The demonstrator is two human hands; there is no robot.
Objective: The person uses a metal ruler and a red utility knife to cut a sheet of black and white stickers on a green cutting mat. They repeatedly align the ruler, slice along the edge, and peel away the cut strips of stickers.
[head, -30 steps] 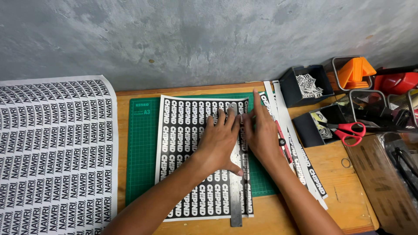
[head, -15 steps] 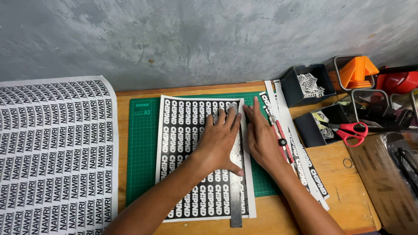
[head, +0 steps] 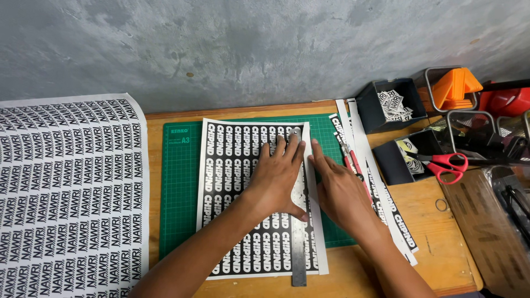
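A black-and-white sticker sheet (head: 237,193) lies on a green cutting mat (head: 176,193). A steel ruler (head: 298,259) runs lengthwise along the sheet's right side. My left hand (head: 276,176) presses flat on the sheet, fingertips on the ruler's upper part and thumb spread across it. My right hand (head: 342,190) lies flat just right of the ruler, fingers together, touching the sheet's white right edge; it holds nothing. Cut sticker strips (head: 395,218) lie to the right of this hand, with a small red-handled knife (head: 349,157) on them.
A large printed sheet (head: 66,193) covers the table's left. At the right stand black bins with cut stickers (head: 392,102), red scissors (head: 448,165), an orange holder (head: 452,85), wire baskets (head: 469,129) and a brown board (head: 486,232). A grey wall is behind.
My right hand has slid a little down and right from the ruler's top end. My left hand stays pressed on the ruler and sheet.
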